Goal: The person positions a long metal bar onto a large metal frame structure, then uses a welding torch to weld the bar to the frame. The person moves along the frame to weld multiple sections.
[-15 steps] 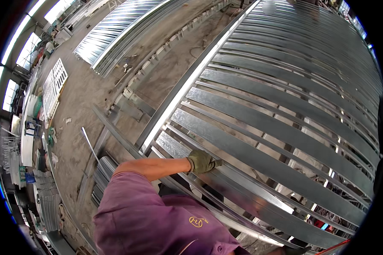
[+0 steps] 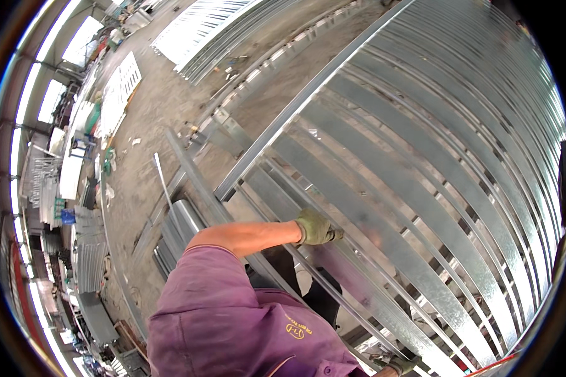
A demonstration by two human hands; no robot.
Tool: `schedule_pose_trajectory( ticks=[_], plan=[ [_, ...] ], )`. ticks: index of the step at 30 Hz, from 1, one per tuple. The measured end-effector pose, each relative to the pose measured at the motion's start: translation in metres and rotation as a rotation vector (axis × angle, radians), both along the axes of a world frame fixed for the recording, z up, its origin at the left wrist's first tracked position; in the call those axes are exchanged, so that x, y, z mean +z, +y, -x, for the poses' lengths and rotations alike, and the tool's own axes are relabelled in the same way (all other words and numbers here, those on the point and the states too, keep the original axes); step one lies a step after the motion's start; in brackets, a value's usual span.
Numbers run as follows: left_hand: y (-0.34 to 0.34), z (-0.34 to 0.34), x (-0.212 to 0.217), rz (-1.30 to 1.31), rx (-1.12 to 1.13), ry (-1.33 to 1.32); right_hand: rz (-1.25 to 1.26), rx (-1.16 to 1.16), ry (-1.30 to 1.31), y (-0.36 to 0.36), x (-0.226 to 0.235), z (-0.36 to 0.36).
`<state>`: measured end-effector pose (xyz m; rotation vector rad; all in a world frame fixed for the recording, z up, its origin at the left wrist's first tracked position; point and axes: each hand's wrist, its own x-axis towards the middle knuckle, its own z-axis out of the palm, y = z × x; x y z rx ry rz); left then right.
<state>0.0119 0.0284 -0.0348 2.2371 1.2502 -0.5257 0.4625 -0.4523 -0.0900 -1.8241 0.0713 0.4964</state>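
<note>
Our gloved left hand (image 2: 316,227) lies with curled fingers on the wide metal slat (image 2: 358,276) before us; whether it or our right hand (image 2: 401,365) grips, we cannot tell.

The single fisheye view looks steeply down from the wearer's head, with the purple shirt (image 2: 226,314) close below at the bottom edge. It faces out past the left hand (image 2: 317,227), near the middle, across metal slats (image 2: 346,213) and distant floor (image 2: 132,188).
</note>
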Motion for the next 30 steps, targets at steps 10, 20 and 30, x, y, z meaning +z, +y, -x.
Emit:
schedule_pose_trajectory(
  ticks=[10,20,30],
  plan=[
    [0.037,0.05,0.026,-0.303,-0.022,-0.239,0.203,0.527,-0.118,0.012,-0.067,0.013],
    [0.075,0.079,0.105,-0.048,-0.043,0.051,0.436,0.771,-0.28,-0.039,-0.12,0.008],
    [0.098,0.133,0.093,0.002,0.011,0.002,0.5,0.82,-0.285,0.03,-0.04,0.068]
  ],
)
